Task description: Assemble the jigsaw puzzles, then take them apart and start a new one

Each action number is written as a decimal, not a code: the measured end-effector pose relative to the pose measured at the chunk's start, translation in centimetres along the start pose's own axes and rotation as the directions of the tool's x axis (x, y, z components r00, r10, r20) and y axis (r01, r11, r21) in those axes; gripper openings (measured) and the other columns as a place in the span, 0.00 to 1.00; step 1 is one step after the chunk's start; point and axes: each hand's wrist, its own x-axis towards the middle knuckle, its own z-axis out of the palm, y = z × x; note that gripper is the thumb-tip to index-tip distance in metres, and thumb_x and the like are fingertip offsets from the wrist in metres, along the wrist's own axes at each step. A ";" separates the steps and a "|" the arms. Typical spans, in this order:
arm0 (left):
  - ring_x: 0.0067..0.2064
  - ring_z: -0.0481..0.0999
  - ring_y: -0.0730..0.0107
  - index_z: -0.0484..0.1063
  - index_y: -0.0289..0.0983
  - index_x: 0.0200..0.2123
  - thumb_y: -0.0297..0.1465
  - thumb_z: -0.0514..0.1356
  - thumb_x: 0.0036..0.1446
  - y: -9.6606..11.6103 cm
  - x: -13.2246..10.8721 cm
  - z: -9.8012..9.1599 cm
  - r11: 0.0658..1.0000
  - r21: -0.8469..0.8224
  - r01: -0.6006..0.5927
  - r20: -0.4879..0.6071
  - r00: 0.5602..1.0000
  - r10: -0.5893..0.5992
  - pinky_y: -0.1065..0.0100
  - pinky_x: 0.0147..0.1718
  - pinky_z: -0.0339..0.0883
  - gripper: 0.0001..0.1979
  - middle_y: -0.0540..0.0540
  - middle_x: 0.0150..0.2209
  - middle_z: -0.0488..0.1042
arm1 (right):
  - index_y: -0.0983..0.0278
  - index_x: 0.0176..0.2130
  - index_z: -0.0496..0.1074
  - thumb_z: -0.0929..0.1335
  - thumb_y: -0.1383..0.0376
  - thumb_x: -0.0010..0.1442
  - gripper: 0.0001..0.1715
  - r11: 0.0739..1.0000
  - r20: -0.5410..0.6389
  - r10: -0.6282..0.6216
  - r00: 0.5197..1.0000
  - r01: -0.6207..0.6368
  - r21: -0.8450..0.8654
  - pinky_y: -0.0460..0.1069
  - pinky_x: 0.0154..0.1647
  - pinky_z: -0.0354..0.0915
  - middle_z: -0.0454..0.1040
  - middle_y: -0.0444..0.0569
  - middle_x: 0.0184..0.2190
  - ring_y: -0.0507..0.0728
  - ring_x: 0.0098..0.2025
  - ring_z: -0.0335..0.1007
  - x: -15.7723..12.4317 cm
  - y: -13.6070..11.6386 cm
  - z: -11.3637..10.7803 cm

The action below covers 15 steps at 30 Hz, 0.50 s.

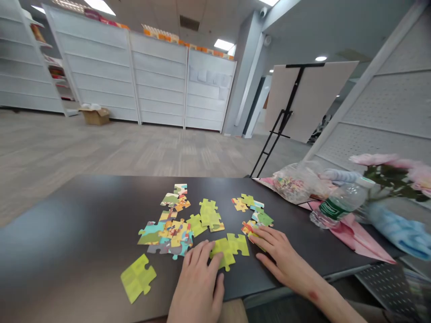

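Colourful jigsaw pieces (175,226) lie scattered on a dark table (84,211). My left hand (198,282) rests flat near the front edge, its fingers stretched out and touching a joined yellow-green piece (230,249). My right hand (281,258) lies flat to the right, fingers spread, its fingertips on a small multicoloured piece (251,229). A single yellow-green piece (137,278) lies apart at the front left. More green and orange pieces (249,204) sit further back on the right.
On the table's right end lie a plastic water bottle (336,204) on its side, a clear bag of small items (294,181), pink paper (357,235), pink flowers (393,168) and a blue cloth (400,229). An easel with a board (303,98) and white shelving (158,80) stand beyond.
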 end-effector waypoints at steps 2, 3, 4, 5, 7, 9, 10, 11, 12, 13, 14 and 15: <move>0.60 0.69 0.53 0.73 0.46 0.52 0.28 0.58 0.60 -0.1 -0.1 0.0 1.000 0.007 -0.019 -0.001 1.000 0.019 0.52 0.56 0.64 0.17 0.46 0.57 0.73 | 0.52 0.61 0.70 0.62 0.63 0.70 0.22 1.000 -0.024 -0.023 0.999 0.023 0.005 0.63 0.65 0.60 0.70 0.48 0.63 0.64 0.66 0.61 -1.3 0.6 0.5; 0.60 0.69 0.53 0.72 0.46 0.52 0.28 0.57 0.60 -0.2 -0.2 0.1 0.999 0.018 -0.037 -0.003 0.999 0.037 0.52 0.56 0.63 0.18 0.46 0.58 0.73 | 0.53 0.60 0.71 0.61 0.65 0.70 0.22 1.000 -0.058 -0.022 0.998 0.022 0.009 0.62 0.65 0.61 0.72 0.48 0.61 0.63 0.65 0.63 -1.8 1.2 0.8; 0.60 0.69 0.54 0.72 0.46 0.53 0.27 0.57 0.60 -0.4 -0.2 0.2 0.998 0.031 -0.057 -0.003 0.998 0.057 0.52 0.56 0.63 0.18 0.46 0.58 0.72 | 0.54 0.58 0.72 0.60 0.67 0.70 0.22 1.000 -0.103 -0.007 0.995 0.009 0.011 0.61 0.64 0.63 0.73 0.49 0.59 0.62 0.63 0.66 -2.3 2.0 1.1; 0.60 0.69 0.54 0.71 0.46 0.53 0.27 0.57 0.60 -0.5 -0.3 0.3 0.996 0.047 -0.076 -0.002 0.997 0.076 0.53 0.55 0.63 0.19 0.46 0.58 0.72 | 0.55 0.57 0.73 0.59 0.67 0.70 0.22 1.000 -0.161 0.021 0.987 -0.019 0.013 0.61 0.63 0.65 0.75 0.51 0.57 0.62 0.61 0.68 -2.7 2.9 1.3; 0.59 0.69 0.54 0.72 0.46 0.53 0.28 0.57 0.60 -0.8 -0.2 0.5 0.991 0.085 -0.106 -0.013 0.994 0.107 0.54 0.54 0.63 0.18 0.46 0.58 0.73 | 0.59 0.53 0.75 0.60 0.66 0.70 0.19 0.995 -0.279 0.100 0.955 -0.101 0.011 0.63 0.60 0.68 0.77 0.54 0.53 0.63 0.58 0.71 -3.1 4.7 1.5; 0.59 0.69 0.54 0.71 0.45 0.54 0.27 0.57 0.59 -0.9 -0.1 0.5 0.980 0.141 -0.142 -0.023 0.989 0.146 0.54 0.53 0.62 0.19 0.46 0.57 0.73 | 0.61 0.51 0.76 0.61 0.63 0.70 0.17 0.986 -0.345 0.160 0.925 -0.169 0.004 0.64 0.60 0.67 0.77 0.57 0.53 0.65 0.57 0.71 -2.9 5.5 1.5; 0.58 0.69 0.54 0.71 0.46 0.55 0.27 0.57 0.59 -0.9 0.1 0.5 0.969 0.176 -0.174 -0.019 0.983 0.180 0.55 0.53 0.62 0.21 0.47 0.58 0.73 | 0.61 0.51 0.75 0.61 0.62 0.71 0.17 0.984 -0.345 0.164 0.924 -0.176 -0.001 0.65 0.61 0.66 0.76 0.57 0.55 0.65 0.58 0.70 -2.6 5.3 1.4; 0.58 0.70 0.54 0.70 0.47 0.57 0.26 0.57 0.57 -0.9 0.2 0.5 0.953 0.213 -0.214 -0.010 0.975 0.221 0.54 0.53 0.61 0.24 0.48 0.59 0.73 | 0.61 0.54 0.74 0.62 0.61 0.70 0.18 0.987 -0.321 0.153 0.935 -0.163 -0.005 0.65 0.63 0.64 0.74 0.57 0.57 0.65 0.60 0.68 -2.1 4.8 1.2; 0.58 0.70 0.54 0.68 0.48 0.59 0.25 0.56 0.56 -0.9 0.3 0.5 0.936 0.247 -0.252 0.001 0.966 0.260 0.54 0.53 0.60 0.27 0.49 0.60 0.72 | 0.60 0.58 0.72 0.62 0.61 0.70 0.20 0.991 -0.272 0.130 0.954 -0.137 -0.007 0.65 0.64 0.62 0.71 0.56 0.61 0.65 0.63 0.65 -1.6 3.9 1.1; 0.58 0.70 0.54 0.67 0.49 0.60 0.24 0.56 0.55 -0.8 0.4 0.4 0.917 0.276 -0.288 0.016 0.955 0.295 0.53 0.53 0.59 0.30 0.50 0.61 0.71 | 0.59 0.63 0.68 0.62 0.60 0.70 0.24 0.995 -0.213 0.100 0.972 -0.103 -0.003 0.65 0.66 0.60 0.67 0.56 0.64 0.65 0.66 0.62 -1.0 2.8 0.9; 0.58 0.70 0.54 0.67 0.50 0.60 0.23 0.56 0.53 -0.8 0.4 0.4 0.902 0.297 -0.312 0.025 0.947 0.320 0.53 0.53 0.57 0.31 0.51 0.62 0.71 | 0.57 0.67 0.63 0.63 0.60 0.70 0.28 0.997 -0.141 0.076 0.987 -0.076 0.005 0.65 0.67 0.57 0.62 0.55 0.68 0.65 0.69 0.56 -0.4 1.6 0.7; 0.57 0.70 0.54 0.68 0.50 0.59 0.23 0.56 0.53 -0.8 0.4 0.4 0.897 0.311 -0.315 0.017 0.945 0.326 0.52 0.54 0.57 0.30 0.51 0.62 0.71 | 0.57 0.69 0.59 0.63 0.59 0.70 0.31 0.998 -0.076 0.063 0.995 -0.062 0.015 0.65 0.69 0.55 0.57 0.54 0.70 0.66 0.71 0.51 0.2 0.4 0.5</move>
